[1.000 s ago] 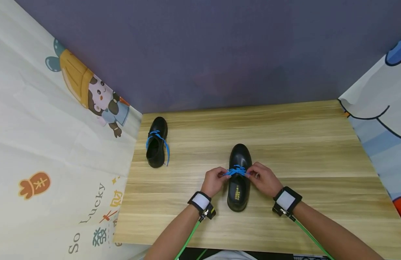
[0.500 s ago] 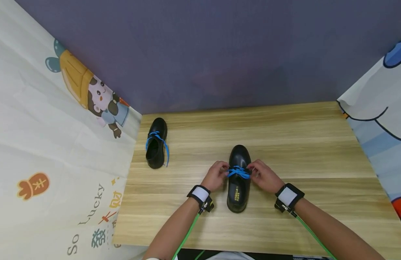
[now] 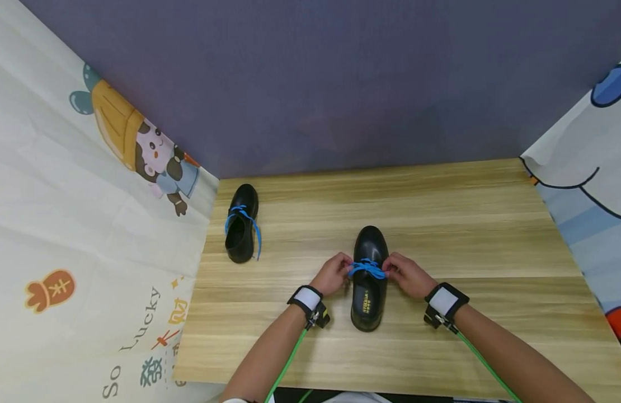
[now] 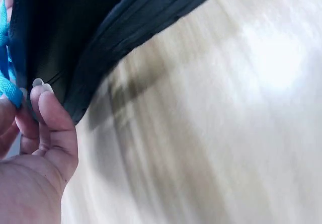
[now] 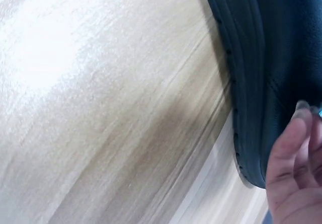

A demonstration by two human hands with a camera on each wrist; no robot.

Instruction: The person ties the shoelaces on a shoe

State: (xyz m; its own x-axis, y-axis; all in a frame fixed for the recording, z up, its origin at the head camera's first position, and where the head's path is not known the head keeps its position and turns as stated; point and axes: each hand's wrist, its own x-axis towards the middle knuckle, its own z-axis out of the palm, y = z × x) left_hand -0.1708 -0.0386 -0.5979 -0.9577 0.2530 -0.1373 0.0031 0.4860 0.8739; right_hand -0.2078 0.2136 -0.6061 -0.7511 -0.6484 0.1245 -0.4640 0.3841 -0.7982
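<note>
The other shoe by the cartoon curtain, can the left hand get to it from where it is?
Probably yes. The left hand now pinches the blue lace of the near shoe, but only bare table lies between it and the other shoe.

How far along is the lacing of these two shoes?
Done: the blue lace is threaded across the near shoe. In hand: the left hand and right hand each pinch that lace from their side. Left: no finished bow shows, and the far shoe has a lace end hanging loose.
</note>
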